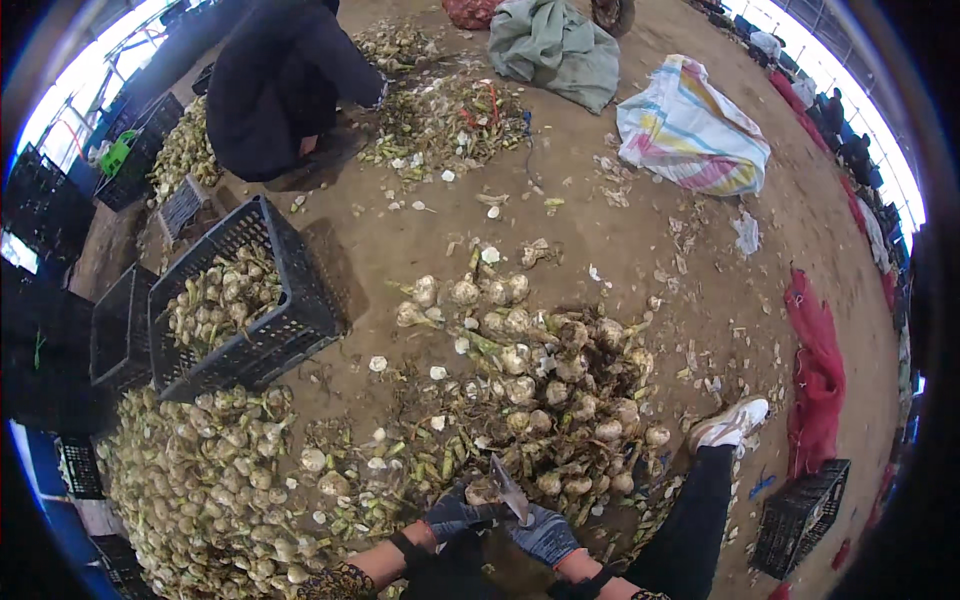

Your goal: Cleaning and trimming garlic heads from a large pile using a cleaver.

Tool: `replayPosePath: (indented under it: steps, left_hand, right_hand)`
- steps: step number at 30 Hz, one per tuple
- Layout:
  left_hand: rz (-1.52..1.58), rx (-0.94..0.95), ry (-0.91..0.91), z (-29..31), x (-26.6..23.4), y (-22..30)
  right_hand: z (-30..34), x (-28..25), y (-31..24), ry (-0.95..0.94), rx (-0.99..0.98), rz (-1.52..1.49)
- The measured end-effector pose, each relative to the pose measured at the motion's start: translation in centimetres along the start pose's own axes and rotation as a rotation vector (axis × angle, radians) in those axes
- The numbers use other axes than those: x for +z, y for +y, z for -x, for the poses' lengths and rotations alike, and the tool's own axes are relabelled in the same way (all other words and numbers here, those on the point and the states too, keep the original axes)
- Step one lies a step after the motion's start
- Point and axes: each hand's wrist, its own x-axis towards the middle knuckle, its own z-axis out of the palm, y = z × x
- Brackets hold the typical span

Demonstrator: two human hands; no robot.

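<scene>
At the bottom centre, my left hand (462, 515) in a dark grey glove is closed around a garlic bulb (482, 491). My right hand (543, 535), gloved in grey-blue, grips a knife (510, 488), its blade slanting up and left right beside that bulb. Just ahead of both hands spreads a pile of untrimmed garlic (570, 400) with stalks and soil-covered roots. Cut green stalk pieces and pale root discs (377, 463) litter the ground left of the pile. Further left lies a big heap of garlic bulbs (200, 480) with short stems.
A black crate (290, 330) partly filled with garlic stands at the left. Beyond it a person in dark clothes (265, 90) bends over another pile. A striped woven sack (690, 130), a green sack (560, 50), red netting (815, 370) and a small black crate (800, 515) lie around.
</scene>
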Motion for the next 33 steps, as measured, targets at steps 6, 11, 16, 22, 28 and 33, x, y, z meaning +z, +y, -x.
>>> replayPosePath:
  steps: [6, 11, 16, 22, 28, 33]
  left_hand:
    - [-0.130, 0.219, -0.042, -1.5, -2.2, -2.8]
    - [-0.144, 0.062, -0.003, -0.8, -0.4, -0.5]
    - [-0.220, 0.083, -0.025, -2.5, -1.4, -1.7]
    - [-0.082, 0.058, -0.037, -2.2, -2.6, -1.4]
    - [-0.552, 0.512, 0.185, -6.1, -1.9, 2.4]
    - [-1.229, 0.811, 0.625, -8.4, -4.8, 6.6]
  right_hand:
    - [-0.5, 0.2, -0.2, -0.060, -0.001, 0.090]
    - [0.0, 1.3, 1.7, -0.041, 0.085, 0.045]
    - [0.0, 0.2, 1.1, 0.010, 0.040, 0.037]
    - [0.6, -0.9, 0.1, 0.115, 0.043, 0.028]
    - [1.1, 0.0, 2.7, 0.086, 0.150, 0.013]
    - [0.9, 0.0, 2.4, 0.050, 0.159, -0.028]
